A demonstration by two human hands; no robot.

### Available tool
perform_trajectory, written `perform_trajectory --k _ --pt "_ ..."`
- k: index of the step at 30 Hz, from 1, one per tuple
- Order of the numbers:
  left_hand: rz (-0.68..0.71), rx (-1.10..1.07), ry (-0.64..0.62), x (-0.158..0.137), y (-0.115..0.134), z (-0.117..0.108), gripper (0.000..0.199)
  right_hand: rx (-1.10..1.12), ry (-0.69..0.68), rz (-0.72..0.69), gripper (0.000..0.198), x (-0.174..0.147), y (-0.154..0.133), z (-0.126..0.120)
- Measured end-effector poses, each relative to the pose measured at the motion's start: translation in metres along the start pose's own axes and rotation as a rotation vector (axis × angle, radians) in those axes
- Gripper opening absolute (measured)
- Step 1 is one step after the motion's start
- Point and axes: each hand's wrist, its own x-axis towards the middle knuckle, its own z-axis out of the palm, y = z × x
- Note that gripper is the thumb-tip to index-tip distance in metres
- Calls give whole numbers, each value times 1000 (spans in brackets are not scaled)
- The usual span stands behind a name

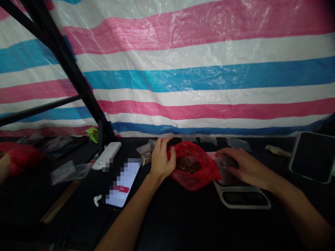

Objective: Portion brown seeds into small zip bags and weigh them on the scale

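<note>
A red plastic bag (pixel 183 183) stands with its mouth open on the black table, holding small brown pieces (pixel 187 165) and a small clear object. My left hand (pixel 162 160) is at the bag's left rim, fingers stretched and apart, thumb by the edge. To the right of the bag, my right hand (pixel 244 165) curls around a clear, see-through plastic container (pixel 224 169) over a pale kitchen scale (pixel 222 195). Its exact shape is blurred and partly hidden by the fingers. Just behind my left hand lies a small clear bag of brown pieces (pixel 145 153).
A lit phone (pixel 124 184), white power bank (pixel 108 155) and earbud (pixel 97 200) lie left. Flat clear bags (pixel 65 172) and another person's hand (pixel 4 169) by a red bag (pixel 23 157) are further left. A dark-screened device (pixel 314 157) stands right. Striped sheeting (pixel 196 80) hangs behind.
</note>
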Motion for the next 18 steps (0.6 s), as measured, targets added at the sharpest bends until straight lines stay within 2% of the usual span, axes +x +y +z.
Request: perform_trajectory --k 4,8,10,12,15,18 --pt "3 0 -220 1 -1 1 49 90 126 -8 60 -4 4 0" --pt "-93 44 -390 0 -6 4 33 109 203 0 55 -3 12 -7" --pt "-163 115 -359 2 -7 3 25 106 213 5 54 -3 16 -9" --pt "-232 184 -258 5 -7 -1 20 113 194 18 53 -4 19 -11" --pt "-292 242 -113 9 -5 -5 17 127 108 46 56 -8 25 -11" --pt "-300 277 -60 8 -2 -7 14 134 16 81 63 -13 30 -11"
